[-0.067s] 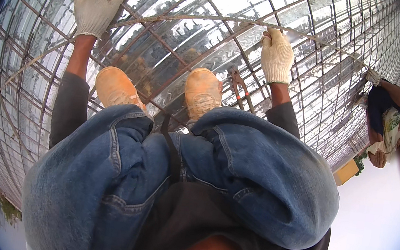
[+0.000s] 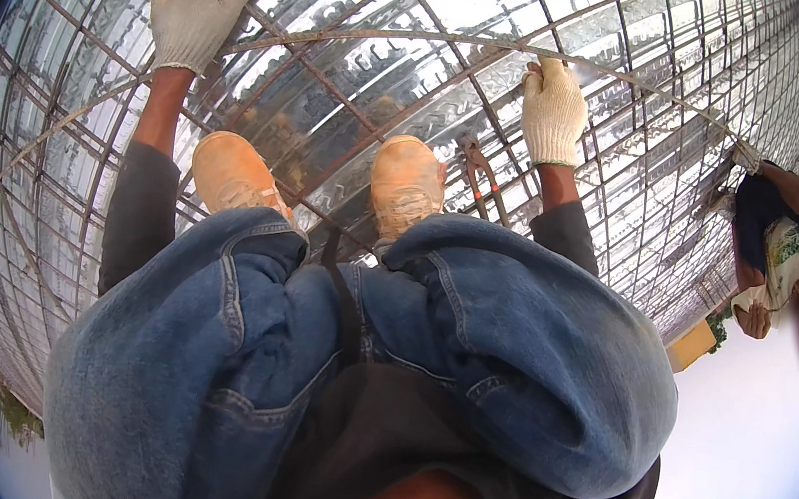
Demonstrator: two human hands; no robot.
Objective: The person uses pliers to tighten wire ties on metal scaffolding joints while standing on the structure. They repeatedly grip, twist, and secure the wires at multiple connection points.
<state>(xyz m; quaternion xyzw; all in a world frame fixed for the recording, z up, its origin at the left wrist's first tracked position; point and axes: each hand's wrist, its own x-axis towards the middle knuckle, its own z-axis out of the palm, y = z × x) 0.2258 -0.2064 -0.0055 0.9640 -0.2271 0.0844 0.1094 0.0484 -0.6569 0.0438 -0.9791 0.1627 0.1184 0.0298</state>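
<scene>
My left hand [image 2: 194,10], in an off-white knit glove with a bare thumb tip, is closed over a rebar [image 2: 268,22] of the steel grid at the upper left. My right hand [image 2: 551,113], gloved too, has its fingers curled at a long thin tan rod [image 2: 387,34]; the fingertips are partly hidden. This rod crosses above the grid from the left side toward a co-worker at the right. End-cutting pincers [image 2: 482,182] with orange marks on the handles lie on the grid between my right shoe and right wrist.
Under the grid lies shiny ribbed metal decking [image 2: 320,128]. My tan shoes [image 2: 406,185] stand on the bars as I squat. A co-worker [image 2: 776,228] bends at the right, one gloved hand near the rod. A yellow block shape [image 2: 693,346] shows beyond the grid's edge.
</scene>
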